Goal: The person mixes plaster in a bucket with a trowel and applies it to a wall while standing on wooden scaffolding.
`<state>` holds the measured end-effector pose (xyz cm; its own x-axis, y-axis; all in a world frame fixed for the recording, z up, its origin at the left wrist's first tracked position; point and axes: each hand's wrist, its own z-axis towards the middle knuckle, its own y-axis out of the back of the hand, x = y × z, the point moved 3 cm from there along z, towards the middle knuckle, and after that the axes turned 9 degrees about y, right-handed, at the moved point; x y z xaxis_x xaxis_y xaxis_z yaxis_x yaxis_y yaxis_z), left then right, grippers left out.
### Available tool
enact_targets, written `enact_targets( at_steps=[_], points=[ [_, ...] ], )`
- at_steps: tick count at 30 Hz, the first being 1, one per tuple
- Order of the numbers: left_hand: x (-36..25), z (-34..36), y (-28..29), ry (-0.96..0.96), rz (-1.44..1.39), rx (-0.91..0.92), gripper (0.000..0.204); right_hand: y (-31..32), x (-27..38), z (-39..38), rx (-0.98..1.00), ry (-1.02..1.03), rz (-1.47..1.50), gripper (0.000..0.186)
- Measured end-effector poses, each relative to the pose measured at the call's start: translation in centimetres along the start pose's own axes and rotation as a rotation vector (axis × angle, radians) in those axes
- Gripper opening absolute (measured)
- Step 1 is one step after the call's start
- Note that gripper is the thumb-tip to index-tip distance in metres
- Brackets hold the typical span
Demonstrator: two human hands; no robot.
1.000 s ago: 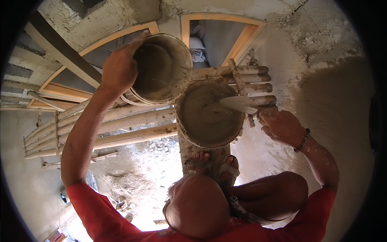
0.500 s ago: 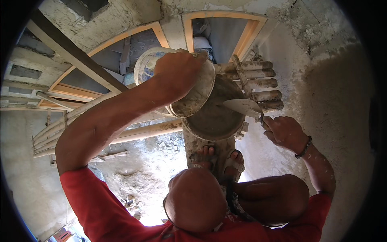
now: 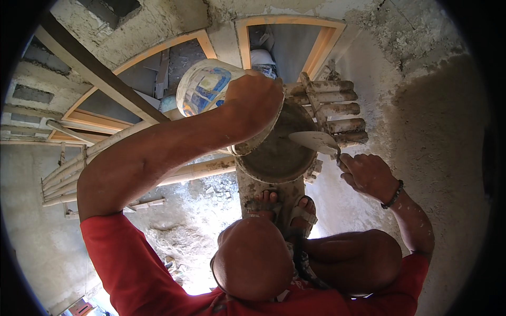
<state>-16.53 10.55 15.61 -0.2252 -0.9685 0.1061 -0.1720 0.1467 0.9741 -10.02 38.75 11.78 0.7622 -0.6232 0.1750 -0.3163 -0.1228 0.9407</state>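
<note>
My left hand [image 3: 255, 100] is closed on the rim of a white plastic bucket [image 3: 203, 87] with blue print on its side. The bucket lies tipped over, its mouth turned down toward a round tub [image 3: 278, 180]; my forearm and hand hide much of the mouth. Grey wet mortar [image 3: 276, 152] covers the inside of the tub. In my right hand [image 3: 369, 176] is the handle of a pointed trowel [image 3: 314, 141]. The trowel's blade reaches over the tub's right edge, pointing left above the mortar.
The tub sits on a mud-stained plank [image 3: 250, 181], where my sandalled feet also rest. Bamboo poles [image 3: 340, 109] lie right of the tub, and more run left. Orange-framed arched window openings [image 3: 292, 21] stand ahead. A plastered wall [image 3: 421, 147] rises at the right.
My left hand has shifted right and slightly down, tipping the bucket further over the tub so more of its printed side shows. The trowel has barely moved.
</note>
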Motion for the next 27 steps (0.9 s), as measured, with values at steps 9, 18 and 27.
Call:
enact_targets(
  at_steps=[9, 18, 27],
  points=[
    [4.2, 1.2, 0.1, 0.020, -0.003, -0.102, 0.045, 1.0, -0.9, 1.3, -0.053, 0.029, -0.005, 0.040],
    [21.1, 0.0, -5.6, 0.595, -0.881, -0.125, 0.057, -0.9, -1.1, 11.7, 0.122, 0.176, -0.119, 0.013],
    [25.4, -1.9, -19.4, 1.070, -1.147, -0.439, 0.063, 1.1, 2.4, 11.3, 0.174, 0.450, -0.284, 0.013]
  ],
)
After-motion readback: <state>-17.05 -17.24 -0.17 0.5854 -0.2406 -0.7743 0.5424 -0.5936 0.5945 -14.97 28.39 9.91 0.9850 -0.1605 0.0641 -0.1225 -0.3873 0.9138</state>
